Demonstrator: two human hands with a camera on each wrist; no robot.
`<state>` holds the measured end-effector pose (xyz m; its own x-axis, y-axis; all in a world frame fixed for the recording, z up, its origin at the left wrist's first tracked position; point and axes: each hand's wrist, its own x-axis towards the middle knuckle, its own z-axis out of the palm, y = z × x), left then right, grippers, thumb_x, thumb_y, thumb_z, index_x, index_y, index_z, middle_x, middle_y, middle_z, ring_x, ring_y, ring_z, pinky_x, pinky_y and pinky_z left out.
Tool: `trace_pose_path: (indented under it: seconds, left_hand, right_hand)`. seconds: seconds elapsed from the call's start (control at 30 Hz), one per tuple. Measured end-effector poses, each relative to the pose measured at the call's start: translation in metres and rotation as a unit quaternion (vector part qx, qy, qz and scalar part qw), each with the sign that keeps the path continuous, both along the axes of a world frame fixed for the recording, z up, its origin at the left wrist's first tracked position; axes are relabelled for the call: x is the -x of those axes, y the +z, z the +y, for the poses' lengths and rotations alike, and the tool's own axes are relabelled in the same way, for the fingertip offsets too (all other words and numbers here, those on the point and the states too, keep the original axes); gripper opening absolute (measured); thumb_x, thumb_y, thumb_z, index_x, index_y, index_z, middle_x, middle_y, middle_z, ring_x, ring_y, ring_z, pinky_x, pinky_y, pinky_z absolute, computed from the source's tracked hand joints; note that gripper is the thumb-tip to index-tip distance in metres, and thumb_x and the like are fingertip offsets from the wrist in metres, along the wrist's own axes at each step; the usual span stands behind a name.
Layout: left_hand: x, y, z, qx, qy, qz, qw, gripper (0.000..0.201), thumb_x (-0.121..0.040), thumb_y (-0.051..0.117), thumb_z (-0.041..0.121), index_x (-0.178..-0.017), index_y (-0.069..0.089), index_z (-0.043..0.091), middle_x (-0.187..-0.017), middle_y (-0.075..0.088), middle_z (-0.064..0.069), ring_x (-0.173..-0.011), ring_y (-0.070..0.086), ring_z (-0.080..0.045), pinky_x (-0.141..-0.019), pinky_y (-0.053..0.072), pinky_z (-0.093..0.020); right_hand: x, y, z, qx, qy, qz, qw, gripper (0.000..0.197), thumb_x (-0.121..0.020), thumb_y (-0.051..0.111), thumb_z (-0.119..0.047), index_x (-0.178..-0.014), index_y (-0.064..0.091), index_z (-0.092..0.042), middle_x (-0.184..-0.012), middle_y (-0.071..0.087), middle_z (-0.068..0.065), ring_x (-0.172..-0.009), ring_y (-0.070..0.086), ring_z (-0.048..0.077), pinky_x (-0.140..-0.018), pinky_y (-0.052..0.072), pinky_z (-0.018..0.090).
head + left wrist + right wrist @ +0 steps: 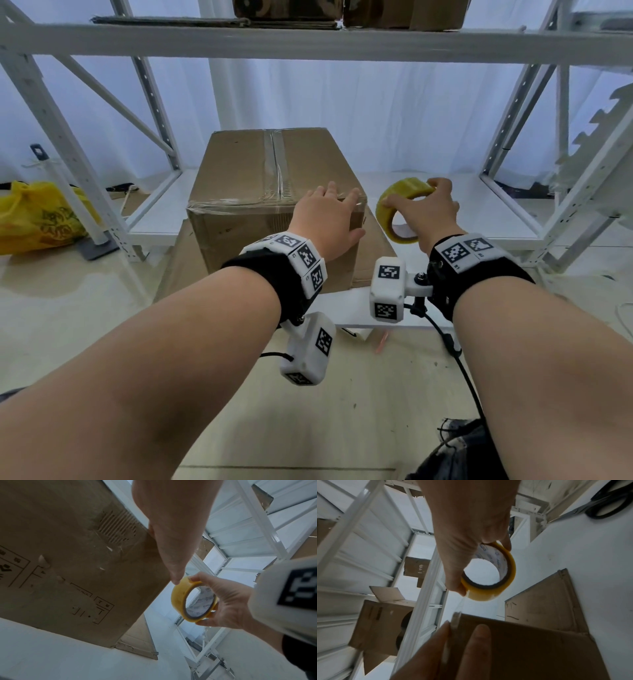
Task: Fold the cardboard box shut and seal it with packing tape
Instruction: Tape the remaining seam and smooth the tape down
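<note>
A yellow bag lies at nine o'clock; black-handled scissors rest at one o'clock.

Head view looks down, forward; both wrist views (close, low) look upward, sharing the yellow tape roll.

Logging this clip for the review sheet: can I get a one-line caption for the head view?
Left hand presses the taped cardboard box corner while right hand holds the yellow tape roll beside it.
</note>
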<state>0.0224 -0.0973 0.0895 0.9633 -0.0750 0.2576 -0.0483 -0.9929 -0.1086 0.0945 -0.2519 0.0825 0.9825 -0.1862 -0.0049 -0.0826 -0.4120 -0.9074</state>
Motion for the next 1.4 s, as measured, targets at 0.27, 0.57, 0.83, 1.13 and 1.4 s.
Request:
trace_pose_path:
  seconds: [0.27, 0.57, 0.83, 1.13, 1.4]
  left_hand:
    - [-0.001, -0.002, -0.001, -0.023, -0.017, -0.012, 1.000, 0.069, -0.095, 0.043, 0.047, -0.151, 0.019, 0.015, -0.158, 0.015, -0.007, -0.145, 0.015, -0.029, -0.117, 0.013, -0.041]
    - [-0.008, 0.000, -0.007, 0.004, -0.055, -0.020, 0.998, 0.065, -0.094, 0.045, 0.042, -0.149, 0.025, 0.013, -0.155, 0.026, -0.009, -0.143, 0.024, -0.022, -0.116, 0.017, -0.034]
    - [-0.009, -0.002, 0.001, 0.012, -0.023, -0.013, 1.000, 0.077, -0.093, 0.044, 0.052, -0.150, 0.018, 0.007, -0.156, 0.022, -0.012, -0.144, 0.022, -0.022, -0.117, 0.015, -0.034]
    - [-0.010, -0.005, 0.000, 0.010, -0.025, -0.015, 1.000, 0.074, -0.095, 0.041, 0.049, -0.151, 0.015, 0.008, -0.157, 0.018, -0.010, -0.144, 0.019, -0.021, -0.117, 0.014, -0.033]
    - [-0.011, -0.002, 0.000, 0.032, -0.023, -0.024, 0.999, 0.063, -0.097, 0.045, 0.031, -0.151, 0.018, 0.012, -0.157, 0.020, -0.006, -0.144, 0.021, -0.019, -0.117, 0.013, -0.030]
  right_hand:
    - [-0.006, -0.020, 0.000, -0.096, 0.051, 0.089, 0.990, 0.092, -0.065, 0.080, -0.045, -0.140, 0.031, -0.022, -0.119, 0.044, 0.001, -0.114, 0.049, 0.026, -0.100, 0.044, 0.048]
    - [0.005, -0.010, 0.000, -0.062, -0.014, 0.102, 0.993, 0.085, -0.057, 0.072, -0.049, -0.132, 0.037, -0.034, -0.129, 0.036, 0.010, -0.114, 0.043, 0.034, -0.097, 0.044, 0.049]
    - [0.010, 0.018, 0.010, 0.071, -0.091, -0.140, 0.983, 0.075, -0.067, 0.072, -0.041, -0.133, 0.036, -0.038, -0.133, 0.029, 0.006, -0.120, 0.034, 0.028, -0.099, 0.033, 0.044]
    - [0.002, -0.016, 0.002, 0.015, -0.022, 0.027, 0.999, 0.074, -0.070, 0.071, -0.045, -0.134, 0.036, -0.032, -0.133, 0.032, 0.013, -0.115, 0.042, 0.036, -0.095, 0.044, 0.048]
    - [-0.002, -0.027, 0.007, -0.080, 0.022, 0.105, 0.991, 0.084, -0.061, 0.065, -0.055, -0.135, 0.038, -0.026, -0.130, 0.044, 0.011, -0.110, 0.047, 0.030, -0.093, 0.043, 0.043]
